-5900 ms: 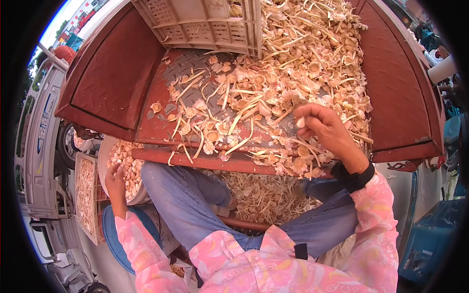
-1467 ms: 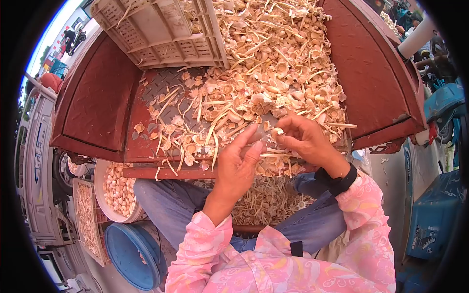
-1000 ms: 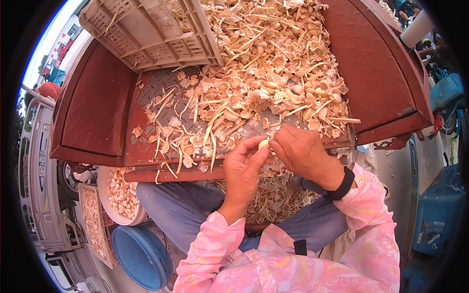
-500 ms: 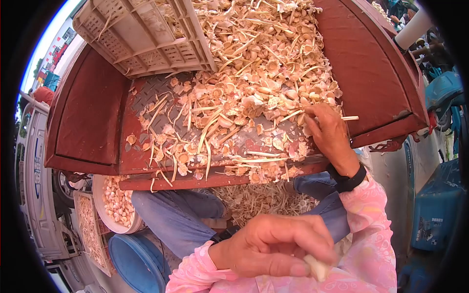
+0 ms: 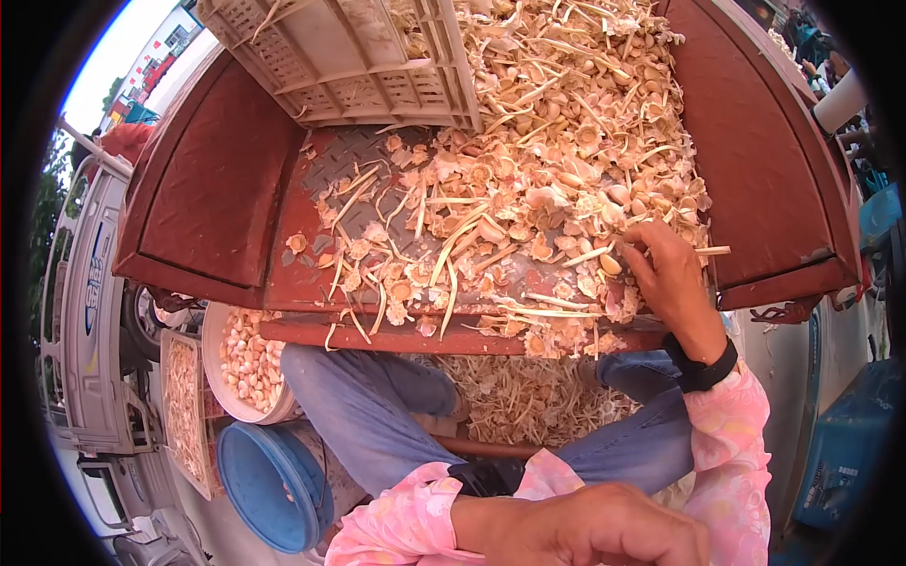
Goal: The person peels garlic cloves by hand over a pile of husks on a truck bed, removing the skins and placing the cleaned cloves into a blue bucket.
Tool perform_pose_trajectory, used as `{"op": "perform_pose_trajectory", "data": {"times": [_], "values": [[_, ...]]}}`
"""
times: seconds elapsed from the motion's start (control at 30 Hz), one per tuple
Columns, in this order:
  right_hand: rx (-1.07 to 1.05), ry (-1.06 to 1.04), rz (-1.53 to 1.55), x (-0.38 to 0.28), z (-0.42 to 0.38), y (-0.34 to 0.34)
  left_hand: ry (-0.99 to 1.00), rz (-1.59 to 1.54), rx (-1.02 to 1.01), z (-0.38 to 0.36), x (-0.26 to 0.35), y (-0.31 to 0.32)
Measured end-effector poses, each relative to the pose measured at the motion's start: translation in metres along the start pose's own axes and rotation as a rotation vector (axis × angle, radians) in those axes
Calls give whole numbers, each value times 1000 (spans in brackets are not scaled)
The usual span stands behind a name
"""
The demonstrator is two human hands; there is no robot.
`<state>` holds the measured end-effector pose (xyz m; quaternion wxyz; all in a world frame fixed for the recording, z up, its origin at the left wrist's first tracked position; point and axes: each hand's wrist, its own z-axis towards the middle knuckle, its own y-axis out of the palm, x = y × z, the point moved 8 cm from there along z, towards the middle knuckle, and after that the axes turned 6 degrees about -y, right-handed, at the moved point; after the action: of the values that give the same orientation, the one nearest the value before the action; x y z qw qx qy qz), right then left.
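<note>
My right hand (image 5: 668,274) reaches into the pile of garlic cloves and skins (image 5: 585,141) at its near right edge. Its thumb and curled forefinger are a little apart, with a pale garlic clove (image 5: 612,265) just by the thumb tip. No held thing shows in it. My left hand (image 5: 604,528) is low in front of my body, back of the hand up. Its fingers curl downward at the bottom edge of the view, so what they hold is hidden.
The pile lies on a red metal truck bed (image 5: 377,325) with raised side panels. A cream plastic crate (image 5: 377,85) stands tilted at the back left. Lower left are a white bucket of cloves (image 5: 215,363), a blue bucket (image 5: 274,491) and a shallow crate (image 5: 184,406). Peelings (image 5: 538,396) cover the ground between my legs.
My left hand, which held a garlic clove in its fingertips, has moved down and right, its fingertips now out of sight. My right hand stays at the pile. The view has shifted slightly.
</note>
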<state>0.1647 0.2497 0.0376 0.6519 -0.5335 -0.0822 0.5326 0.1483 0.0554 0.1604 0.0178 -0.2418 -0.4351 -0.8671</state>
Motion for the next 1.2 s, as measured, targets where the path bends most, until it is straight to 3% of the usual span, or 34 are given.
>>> {"op": "perform_pose_trajectory", "data": {"times": [0.23,0.33,0.4,0.47,0.53,0.63,0.73,0.87,0.97,1.2], "values": [[-171,-55,81,-14,-3,14,47,-36,70,-5,-2,1],[-222,-50,104,-12,-2,21,45,99,132,-9,9,-13],[-189,-102,157,-21,-4,18,46,325,396,-22,29,-39],[-94,-215,241,-41,0,6,14,663,817,-48,48,-79],[-101,-236,307,-55,-2,3,13,704,1066,-68,55,-131],[-67,-383,401,-76,-5,3,-124,517,1145,-79,36,-174],[-88,-367,431,-82,-7,10,-144,488,1076,-78,25,-191],[-48,-349,388,-72,-7,7,-21,398,1126,-89,29,-197],[-126,-360,343,-79,-7,8,-4,409,1138,-89,29,-193],[-96,-381,200,-87,-10,8,62,270,1150,-90,22,-195]]}}
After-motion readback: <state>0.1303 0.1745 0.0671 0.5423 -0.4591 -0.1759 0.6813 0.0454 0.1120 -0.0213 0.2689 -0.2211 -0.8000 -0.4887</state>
